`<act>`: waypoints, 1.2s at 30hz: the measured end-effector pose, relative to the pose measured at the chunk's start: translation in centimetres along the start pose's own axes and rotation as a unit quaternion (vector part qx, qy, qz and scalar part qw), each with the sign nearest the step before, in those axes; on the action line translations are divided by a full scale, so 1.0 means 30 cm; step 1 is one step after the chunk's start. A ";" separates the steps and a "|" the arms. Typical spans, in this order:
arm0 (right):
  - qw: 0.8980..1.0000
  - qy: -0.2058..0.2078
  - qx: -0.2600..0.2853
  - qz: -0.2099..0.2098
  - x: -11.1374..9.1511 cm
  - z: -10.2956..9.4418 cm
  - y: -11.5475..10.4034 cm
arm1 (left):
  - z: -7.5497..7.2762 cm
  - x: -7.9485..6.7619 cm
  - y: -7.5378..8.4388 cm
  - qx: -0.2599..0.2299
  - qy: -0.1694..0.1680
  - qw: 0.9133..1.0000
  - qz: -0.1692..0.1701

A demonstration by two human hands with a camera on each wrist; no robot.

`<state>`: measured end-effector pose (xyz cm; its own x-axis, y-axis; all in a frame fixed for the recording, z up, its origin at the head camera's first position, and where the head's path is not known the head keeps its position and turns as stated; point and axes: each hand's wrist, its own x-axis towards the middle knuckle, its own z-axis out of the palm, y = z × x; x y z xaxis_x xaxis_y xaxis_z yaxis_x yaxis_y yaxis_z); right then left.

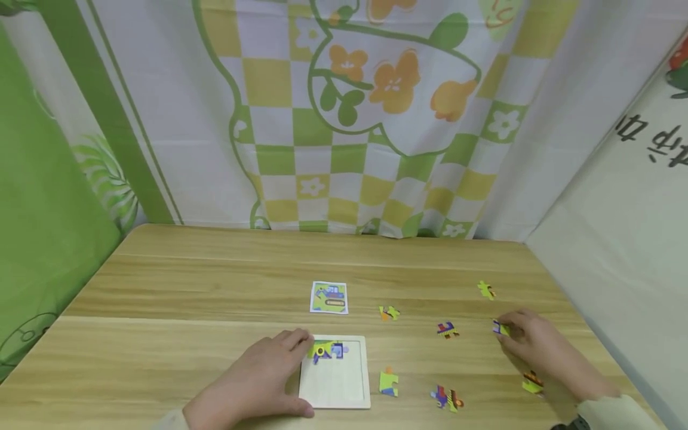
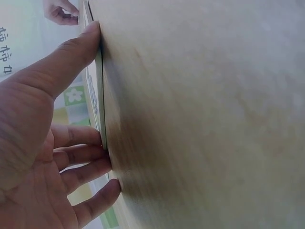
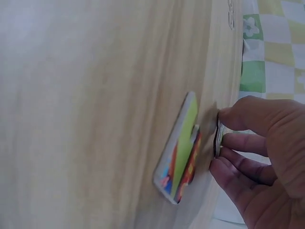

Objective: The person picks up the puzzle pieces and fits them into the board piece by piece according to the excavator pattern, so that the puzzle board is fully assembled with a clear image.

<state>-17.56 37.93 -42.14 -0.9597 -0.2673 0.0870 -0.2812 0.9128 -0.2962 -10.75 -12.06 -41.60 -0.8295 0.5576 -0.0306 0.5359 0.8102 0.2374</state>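
Observation:
My left hand (image 1: 263, 373) lies along the left side of a white puzzle tray (image 1: 367, 376), its fingers near the top left corner and the thumb by the bottom left. In the left wrist view, the thumb and fingertips touch the tray's edge (image 2: 100, 90). Joined puzzle pieces (image 1: 326, 350) in green, yellow and purple lie in the tray's upper left. Over at the right, my right hand (image 1: 543, 346) pinches a green and purple puzzle piece (image 1: 501, 328) between thumb and fingers, low at the tabletop. Another piece (image 1: 533, 383) lies under the right forearm, large in the right wrist view.
Loose puzzle pieces (image 1: 447, 329) are scattered right of the tray, among them a green one (image 1: 389, 382) close beside it and a far one (image 1: 486, 290). A small picture card (image 1: 329, 297) showing a digger lies behind the tray. A patterned curtain (image 1: 376, 179) hangs at the table's back edge.

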 end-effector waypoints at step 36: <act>0.973 0.119 0.007 -0.199 0.014 0.043 -0.327 | 0.002 0.011 0.012 -0.018 -0.012 1.000 -0.016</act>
<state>-15.20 28.47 -40.44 -0.7476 -0.5190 0.4144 -0.6326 0.7465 -0.2064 -10.82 -11.58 -41.57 -0.8418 0.5361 -0.0620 0.5028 0.8208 0.2709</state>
